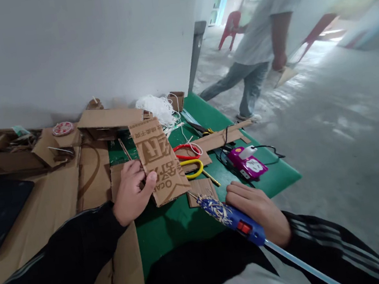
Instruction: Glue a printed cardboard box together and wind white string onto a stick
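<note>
Over the green table (283, 176), a tan cardboard piece (160, 160) stands tilted, its broad face turned up. Surface matt, printed in darker brown: large characters across the middle, a smaller row along the far end, a few Latin letters toward the near end. Edges fairly straight; a narrow side shows below the near edge, so it has some depth (how it is folded underneath, I cannot tell).

Left hand (131, 191), over the table's left part: partly closed on the cardboard piece, thumb pressed on the printed face, fingers bent at its left edge.

Right hand (258, 210), at the table's near side: wrapped round a blue glue gun (232, 216). Gun has a red switch (244, 227), pale shreds stuck thickly about its front, and a translucent rod (300, 260) leaving the rear. Nozzle points at the cardboard's near right corner; contact unclear.

On the table's right part: a purple device (240, 166) with a white plug. Mid-table: a red loop (178, 149) and a yellow loop (194, 175). Far side of the table: tangled white string (156, 108). Beyond the table: a blurred person (260, 41) in mid-stride.
</note>
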`<state>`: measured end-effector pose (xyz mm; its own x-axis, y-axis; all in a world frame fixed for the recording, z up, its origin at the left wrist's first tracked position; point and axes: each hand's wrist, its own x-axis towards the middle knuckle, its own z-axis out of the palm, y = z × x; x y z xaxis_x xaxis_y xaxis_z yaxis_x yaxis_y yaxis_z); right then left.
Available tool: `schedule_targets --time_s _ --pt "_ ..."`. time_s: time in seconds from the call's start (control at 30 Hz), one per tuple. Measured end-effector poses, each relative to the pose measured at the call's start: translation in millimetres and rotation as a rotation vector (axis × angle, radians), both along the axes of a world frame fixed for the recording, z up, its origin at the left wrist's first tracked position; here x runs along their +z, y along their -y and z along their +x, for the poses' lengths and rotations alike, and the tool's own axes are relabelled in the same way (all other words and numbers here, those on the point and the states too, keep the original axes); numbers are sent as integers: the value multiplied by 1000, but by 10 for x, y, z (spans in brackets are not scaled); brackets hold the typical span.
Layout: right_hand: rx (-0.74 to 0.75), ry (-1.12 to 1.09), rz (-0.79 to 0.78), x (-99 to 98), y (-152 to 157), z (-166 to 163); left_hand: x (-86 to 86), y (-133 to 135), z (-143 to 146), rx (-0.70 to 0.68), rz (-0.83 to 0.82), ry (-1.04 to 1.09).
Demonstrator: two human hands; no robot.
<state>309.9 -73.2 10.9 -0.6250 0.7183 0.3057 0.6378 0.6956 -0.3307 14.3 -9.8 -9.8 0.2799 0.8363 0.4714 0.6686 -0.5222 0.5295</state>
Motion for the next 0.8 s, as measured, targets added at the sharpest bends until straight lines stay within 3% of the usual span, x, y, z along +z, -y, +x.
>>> schedule_targets --time_s 0.2,0.47,0.8 --pt "-6 13 3 3 3 63 -1 1 2 0 -2 1" --pt "69 -62 -108 6 35 88 4 3 -1 4 -15 1" --pt "84 -90 -88 9 20 2 12 9 -2 3 -27 -3"
